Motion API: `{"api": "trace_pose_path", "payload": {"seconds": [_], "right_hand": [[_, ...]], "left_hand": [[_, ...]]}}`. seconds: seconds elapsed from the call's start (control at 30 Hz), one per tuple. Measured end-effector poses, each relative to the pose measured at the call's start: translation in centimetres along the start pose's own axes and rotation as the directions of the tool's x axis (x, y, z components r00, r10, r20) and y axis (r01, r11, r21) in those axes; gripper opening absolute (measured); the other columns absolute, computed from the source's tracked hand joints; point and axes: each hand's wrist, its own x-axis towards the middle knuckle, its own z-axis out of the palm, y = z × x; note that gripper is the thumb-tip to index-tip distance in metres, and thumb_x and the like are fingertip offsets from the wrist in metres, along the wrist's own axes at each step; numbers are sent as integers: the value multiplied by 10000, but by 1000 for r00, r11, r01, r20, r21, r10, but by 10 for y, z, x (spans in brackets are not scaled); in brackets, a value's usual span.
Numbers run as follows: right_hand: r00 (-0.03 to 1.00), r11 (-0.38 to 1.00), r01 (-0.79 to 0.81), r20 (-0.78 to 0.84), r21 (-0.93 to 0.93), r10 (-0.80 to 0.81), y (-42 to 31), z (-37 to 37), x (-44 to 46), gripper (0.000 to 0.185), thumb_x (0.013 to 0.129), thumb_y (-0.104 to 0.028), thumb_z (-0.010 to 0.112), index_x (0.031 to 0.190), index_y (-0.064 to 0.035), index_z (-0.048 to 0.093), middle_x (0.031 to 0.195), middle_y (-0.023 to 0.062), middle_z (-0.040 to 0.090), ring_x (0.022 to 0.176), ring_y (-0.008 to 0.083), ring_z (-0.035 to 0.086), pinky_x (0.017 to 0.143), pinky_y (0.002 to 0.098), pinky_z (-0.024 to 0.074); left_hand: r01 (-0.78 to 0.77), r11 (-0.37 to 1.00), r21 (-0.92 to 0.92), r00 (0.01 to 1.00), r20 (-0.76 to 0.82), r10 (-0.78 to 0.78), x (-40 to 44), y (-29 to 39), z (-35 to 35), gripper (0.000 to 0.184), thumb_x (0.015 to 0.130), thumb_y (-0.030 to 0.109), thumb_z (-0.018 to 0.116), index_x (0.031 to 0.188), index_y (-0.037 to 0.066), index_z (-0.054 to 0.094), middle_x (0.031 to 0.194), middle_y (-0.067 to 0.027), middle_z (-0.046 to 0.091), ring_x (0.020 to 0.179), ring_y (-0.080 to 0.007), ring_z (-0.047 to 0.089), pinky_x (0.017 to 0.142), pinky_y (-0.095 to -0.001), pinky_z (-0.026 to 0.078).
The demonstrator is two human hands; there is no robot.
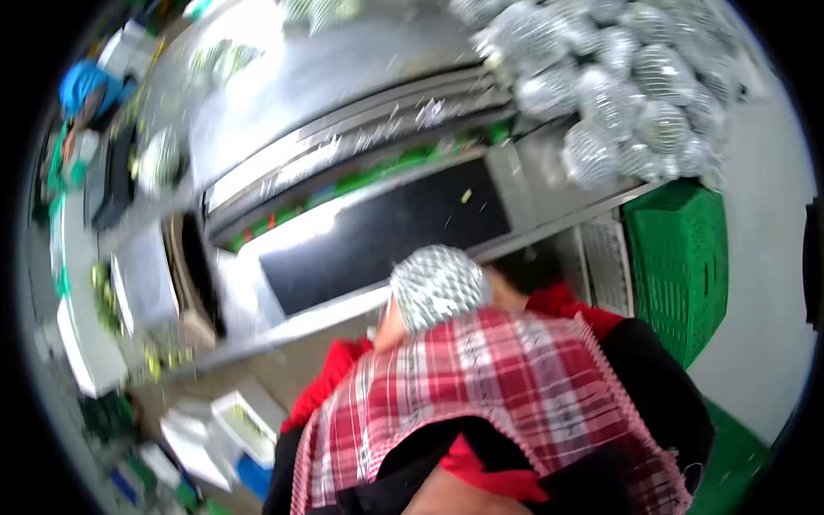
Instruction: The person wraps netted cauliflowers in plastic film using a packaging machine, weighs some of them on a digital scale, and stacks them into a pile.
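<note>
Close to my chest, a round piece of pale green produce in a white foam net (440, 287) sits between my two hands; its exact kind is hidden by the net. My left hand (391, 328) is closed against its left side, with the fingers mostly hidden. On the other side, my right hand (505, 292) holds it too, its fingers out of sight behind the netting. Just beyond lies the black belt (386, 232) of a steel machine, with a small yellow-green scrap (466, 196) on it.
Many foam-netted round pieces (639, 86) are piled at the back right. A green crate (678, 266) stands at my right. Left are a brown cardboard box (190, 275) and white foam boxes (245, 425) on the floor. A person in a blue head cover (90, 86) is far left.
</note>
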Motion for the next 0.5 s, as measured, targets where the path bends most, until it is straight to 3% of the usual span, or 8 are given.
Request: {"api": "trace_pose_path", "payload": {"seconds": [0.1,0.2,0.23,0.3,0.33,0.4,0.43,0.5], "right_hand": [[973,971,228,-48,68,-225,-38,-18,-7,259,904,-111,562,1145,-23,588,1035,98,634,1010,168,593,914,318,453],[961,898,138,163,417,-224,-91,-67,-4,282,911,-135,572,1173,-31,570,1015,74,604,1081,150,565,958,301,419],[912,624,227,62,748,-405,-99,-68,-9,295,906,-148,575,1176,-26,564,1014,76,588,1098,155,550,964,299,403],[822,355,479,-269,803,-501,-134,-75,-29,321,890,-139,588,1186,-18,556,1088,98,576,1136,163,519,998,307,377],[704,442,632,-233,636,-671,-117,-73,-13,326,890,-127,583,1199,-26,555,1124,112,573,1143,166,516,1007,313,374],[760,290,176,57,941,-647,-92,-66,-3,348,899,-95,548,1240,-26,540,1229,131,568,1143,177,533,1007,330,399],[905,427,54,136,903,-403,-59,-69,-14,356,921,-82,517,1267,0,511,1253,109,571,1113,185,559,975,335,436],[992,69,39,-47,997,114,-95,-98,-61,438,891,-171,609,1273,9,491,1200,105,589,1071,186,577,940,332,461]], "left_hand": [[-278,957,-86,931,-268,247,7,66,12,230,827,190,694,898,-6,596,827,-73,585,661,-124,513,590,-272,418],[-698,686,207,456,-610,648,17,174,-22,365,748,232,784,956,-5,600,1050,-174,614,828,-268,599,755,-335,475],[-813,527,248,413,-394,821,13,207,-44,365,761,234,765,977,-12,604,1145,-211,598,975,-297,604,832,-380,475],[-890,435,-138,417,143,898,18,215,-70,422,782,254,729,1078,-20,604,1244,-230,551,1104,-332,566,924,-404,442],[-808,507,-301,394,364,844,17,222,-81,457,790,258,713,1133,-21,599,1284,-234,532,1158,-348,546,966,-415,423],[-604,715,-351,490,545,681,1,235,-92,676,785,257,700,1353,-20,459,1316,-218,510,1235,-377,488,1046,-413,359],[-654,735,-182,536,574,619,-5,226,-90,783,781,231,695,1422,-35,333,1358,-203,477,1273,-342,460,1060,-385,343],[-513,828,-228,680,481,553,-9,224,-94,830,776,202,691,1452,-25,267,1386,-183,452,1277,-294,455,1068,-355,328]]}}
